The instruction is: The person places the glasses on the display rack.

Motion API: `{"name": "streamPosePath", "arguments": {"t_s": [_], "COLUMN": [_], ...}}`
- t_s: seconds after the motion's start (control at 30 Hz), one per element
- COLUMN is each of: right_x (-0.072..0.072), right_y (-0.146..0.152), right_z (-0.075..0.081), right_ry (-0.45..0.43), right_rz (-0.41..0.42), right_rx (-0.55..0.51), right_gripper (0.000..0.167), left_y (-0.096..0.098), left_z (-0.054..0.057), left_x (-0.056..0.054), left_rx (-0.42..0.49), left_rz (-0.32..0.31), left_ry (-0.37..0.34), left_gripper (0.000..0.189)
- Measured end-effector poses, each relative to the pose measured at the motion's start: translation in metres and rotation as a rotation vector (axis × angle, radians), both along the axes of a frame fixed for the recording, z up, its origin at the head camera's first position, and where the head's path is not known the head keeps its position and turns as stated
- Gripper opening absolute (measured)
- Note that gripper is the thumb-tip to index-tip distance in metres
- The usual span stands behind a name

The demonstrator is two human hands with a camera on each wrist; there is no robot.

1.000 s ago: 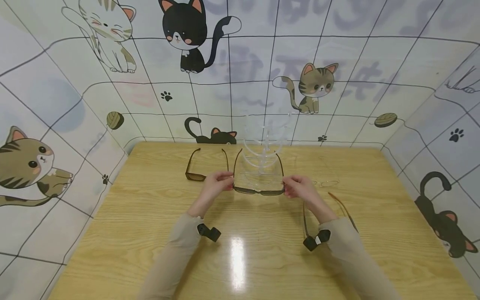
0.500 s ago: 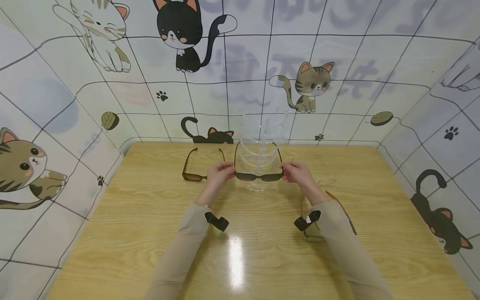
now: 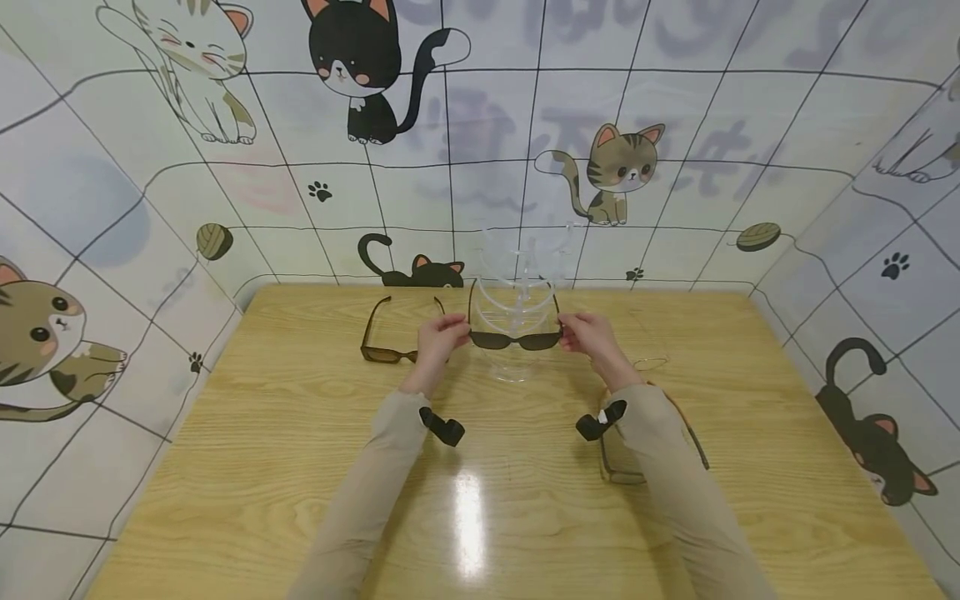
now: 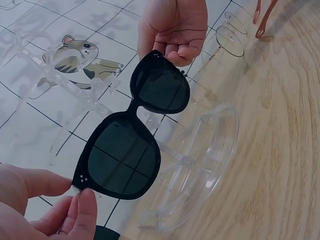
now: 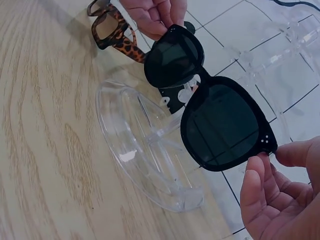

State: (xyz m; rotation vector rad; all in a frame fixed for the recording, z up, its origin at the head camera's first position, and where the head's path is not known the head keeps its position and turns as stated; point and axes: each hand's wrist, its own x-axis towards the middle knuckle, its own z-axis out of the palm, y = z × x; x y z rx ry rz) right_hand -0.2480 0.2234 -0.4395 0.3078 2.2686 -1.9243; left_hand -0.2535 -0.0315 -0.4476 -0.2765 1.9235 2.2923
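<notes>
Black sunglasses with dark lenses are held between both hands, over a clear display stand. My left hand pinches one outer corner of the frame; in the left wrist view its thumb and fingers meet there. The opposite corner is pinched by my right hand, its fingers plain in the right wrist view. Away from me, the temples reach back beside the stand's curved arms. Whether the sunglasses touch the stand, I cannot tell.
Tortoiseshell sunglasses lie left of my left hand. Thin wire-rimmed glasses lie to the right on the wooden table. Glasses with brown temples lie partly under my right forearm. A cat-print backdrop rises behind.
Both hands have moved away from me and carried the black sunglasses back to the stand. The lens fronts have moved from below the stand's middle to in front of its lower arms.
</notes>
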Motion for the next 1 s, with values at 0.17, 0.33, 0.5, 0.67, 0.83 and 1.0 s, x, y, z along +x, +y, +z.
{"name": "streamPosePath", "arguments": {"t_s": [0.17,0.33,0.5,0.67,0.83,1.0], "right_x": [-0.004,-0.005,-0.006,-0.007,-0.008,-0.007], "right_y": [0.001,0.002,0.003,0.002,0.001,0.001], "right_z": [-0.005,-0.009,-0.011,-0.012,-0.013,-0.012], "right_ry": [-0.023,-0.022,-0.026,-0.025,-0.028,-0.024], "right_rz": [-0.005,-0.009,0.004,0.005,-0.002,-0.008], "right_rx": [-0.006,-0.014,-0.001,0.001,-0.003,-0.001], "right_gripper": [0.045,0.044,0.044,0.043,0.043,0.043], "left_y": [0.004,0.008,0.01,0.009,0.008,0.008], "left_z": [-0.005,-0.01,-0.011,-0.013,-0.012,-0.013], "left_x": [-0.003,-0.004,-0.005,-0.005,-0.005,-0.005], "left_rx": [0.009,-0.012,-0.025,-0.031,-0.032,-0.042], "left_rz": [0.033,0.056,0.074,0.081,0.076,0.066], "left_ry": [0.011,0.019,0.019,0.02,0.023,0.028], "left_gripper": [0.03,0.028,0.027,0.026,0.028,0.031]}}
